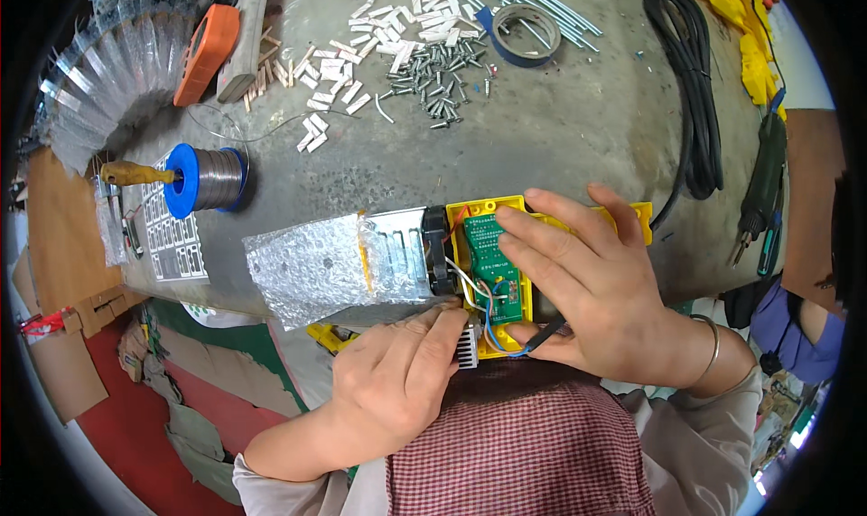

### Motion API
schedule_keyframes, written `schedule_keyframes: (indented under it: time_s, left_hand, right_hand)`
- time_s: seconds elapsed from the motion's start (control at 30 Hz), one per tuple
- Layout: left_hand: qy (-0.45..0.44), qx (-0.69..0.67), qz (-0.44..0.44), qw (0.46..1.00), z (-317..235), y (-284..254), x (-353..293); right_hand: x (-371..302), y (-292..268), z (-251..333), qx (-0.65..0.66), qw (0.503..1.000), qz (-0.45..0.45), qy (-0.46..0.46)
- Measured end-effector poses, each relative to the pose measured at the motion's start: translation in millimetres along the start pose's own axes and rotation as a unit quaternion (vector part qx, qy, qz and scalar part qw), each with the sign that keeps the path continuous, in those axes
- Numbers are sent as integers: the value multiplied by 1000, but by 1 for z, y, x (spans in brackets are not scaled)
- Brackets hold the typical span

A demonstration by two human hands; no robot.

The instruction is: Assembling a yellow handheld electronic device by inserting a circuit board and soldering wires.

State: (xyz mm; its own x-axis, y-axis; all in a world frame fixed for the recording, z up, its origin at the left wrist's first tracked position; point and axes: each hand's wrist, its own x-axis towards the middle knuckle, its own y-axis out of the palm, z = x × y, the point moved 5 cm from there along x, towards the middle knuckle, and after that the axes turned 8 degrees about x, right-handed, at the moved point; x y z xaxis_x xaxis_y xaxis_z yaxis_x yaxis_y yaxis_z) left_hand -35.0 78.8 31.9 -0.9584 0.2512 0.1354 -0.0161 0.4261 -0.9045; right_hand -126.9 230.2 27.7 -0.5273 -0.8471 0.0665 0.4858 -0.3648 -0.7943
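A yellow plastic casing (489,205) with a green circuit board (488,250) inside lies at the table's near edge. Red, white and blue wires (490,326) run across the board. On the casing's left side sits a black fan-like part (437,250), joined to a metal tube section (402,245) partly wrapped in bubble wrap (307,263). My left hand (388,371) has its fingers closed at a finned metal heatsink (467,346) by the casing's near left corner. My right hand (596,290) grips the casing, fingers across the top, thumb near a black cable end (545,332).
Farther back lie a pile of screws (442,78), small white strips (334,69), long rods (564,10) and a tape roll (524,36). A solder spool (208,180) stands left. A coiled black cable (691,101) and a dark green power tool (763,177) are right.
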Motion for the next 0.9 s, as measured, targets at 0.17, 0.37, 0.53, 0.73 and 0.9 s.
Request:
schedule_keyframes:
  time_s: [0.17,0.37,0.53,0.73,0.9]
  left_hand:
    - [25,29,2,999,-1,-4,5]
    - [14,-6,3,1000,4,-3,1]
    - [-28,-49,9,998,2,-2,-3]
    - [-26,-74,11,997,3,-6,1]
    - [-42,-81,35,995,8,-11,2]
  right_hand:
    - [3,2,5,-52,998,33,8]
    - [-5,4,-1,-14,1000,-18,-15]
    - [-16,-29,0,30,996,-47,-73]
    - [42,-37,-19,-76,991,-107,-28]
    - [50,-26,-37,-84,996,-23,-29]
